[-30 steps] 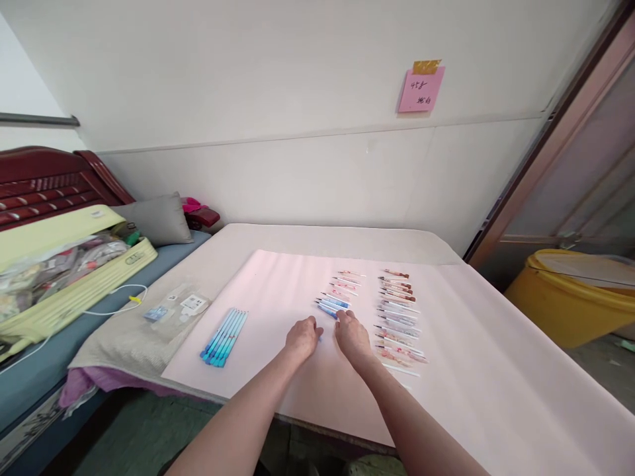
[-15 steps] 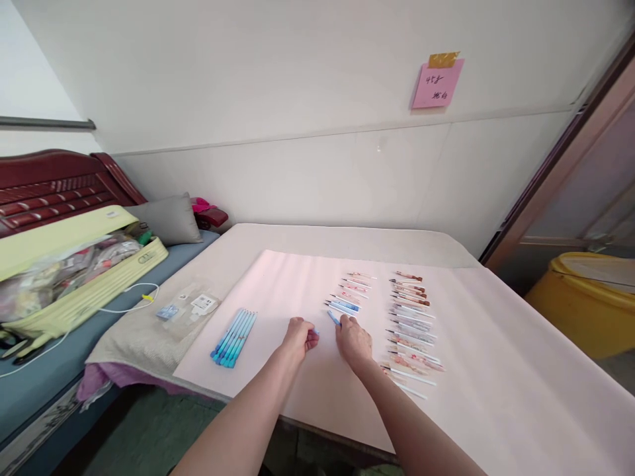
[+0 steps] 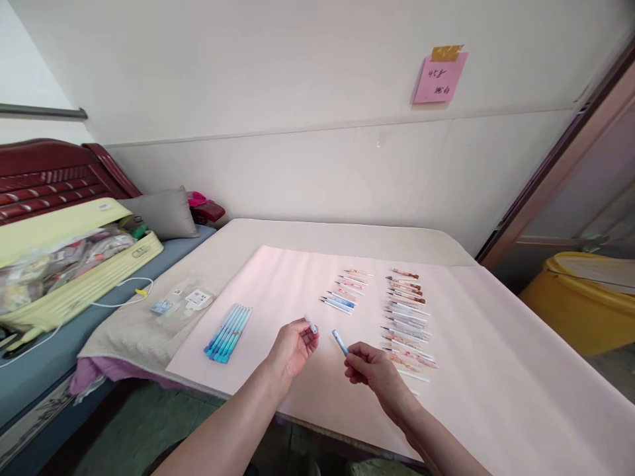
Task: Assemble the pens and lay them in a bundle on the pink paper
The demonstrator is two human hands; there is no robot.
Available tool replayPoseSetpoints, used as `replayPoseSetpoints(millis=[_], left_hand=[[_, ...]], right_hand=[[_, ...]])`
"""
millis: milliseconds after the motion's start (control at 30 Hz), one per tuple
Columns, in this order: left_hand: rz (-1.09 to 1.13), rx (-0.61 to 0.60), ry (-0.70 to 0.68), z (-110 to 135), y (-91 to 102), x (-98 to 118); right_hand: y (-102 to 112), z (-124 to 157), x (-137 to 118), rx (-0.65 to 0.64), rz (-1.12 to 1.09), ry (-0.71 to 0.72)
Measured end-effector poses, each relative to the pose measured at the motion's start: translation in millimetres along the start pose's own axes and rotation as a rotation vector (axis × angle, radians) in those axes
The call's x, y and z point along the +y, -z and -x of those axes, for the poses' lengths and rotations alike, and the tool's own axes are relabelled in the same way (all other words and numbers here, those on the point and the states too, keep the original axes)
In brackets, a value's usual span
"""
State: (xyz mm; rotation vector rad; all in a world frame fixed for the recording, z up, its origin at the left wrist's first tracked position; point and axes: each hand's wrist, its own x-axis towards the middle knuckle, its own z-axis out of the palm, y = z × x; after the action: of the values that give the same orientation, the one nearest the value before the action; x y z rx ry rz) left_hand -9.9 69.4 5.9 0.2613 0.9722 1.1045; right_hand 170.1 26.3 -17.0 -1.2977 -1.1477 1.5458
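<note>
A small whitish-blue pen piece (image 3: 311,324) is pinched between the fingertips of my left hand (image 3: 292,349); only its end shows. My right hand (image 3: 370,367) grips a blue-and-white pen barrel (image 3: 339,342) near its lower end, the other end pointing up and left. The two pieces are apart, with a short gap between the hands. Beyond them lies a short column of pens and pen parts (image 3: 338,303), the closest ones blue and white. To the left is a row of blue-and-teal pens (image 3: 228,334), laid side by side.
A long column of pens and white refills (image 3: 407,324) runs down the right side of the pink sheet (image 3: 278,277). Clear plastic packets (image 3: 183,304) lie at the left. Farther left stands an open yellow case (image 3: 114,268) on a bed. A yellow bin (image 3: 580,304) is at right.
My right hand has drawn back toward me and lifted the blue barrel off the sheet. My left hand has turned, so its pale piece shows more. The view has shifted slightly.
</note>
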Motion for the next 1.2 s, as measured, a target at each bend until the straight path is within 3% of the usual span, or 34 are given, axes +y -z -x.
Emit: replayPoseSetpoints(millis=[233, 467, 733, 1000, 1200], left_hand=[[0.003, -0.015, -0.037, 17.1, -1.6, 7.5], [-0.007, -0.063, -0.005, 23.5, -5.0, 8.6], [-0.197, -0.157, -0.176, 37.3, -12.0, 5.3], [-0.387, -0.122, -0.351, 39.3, -13.0, 2.4], [-0.405, -0.094, -0.361, 38.5, -12.3, 1.4]], right_hand=[[3.4, 4.5, -19.1, -0.072, -0.162, -0.015], [-3.8, 7.2, -17.6, -0.067, 0.037, 0.045], [-7.9, 7.4, -14.0, -0.055, 0.093, 0.077], [-8.6, 8.7, -14.6, -0.024, 0.154, 0.077], [-8.5, 8.6, -14.8, -0.022, 0.157, 0.068]])
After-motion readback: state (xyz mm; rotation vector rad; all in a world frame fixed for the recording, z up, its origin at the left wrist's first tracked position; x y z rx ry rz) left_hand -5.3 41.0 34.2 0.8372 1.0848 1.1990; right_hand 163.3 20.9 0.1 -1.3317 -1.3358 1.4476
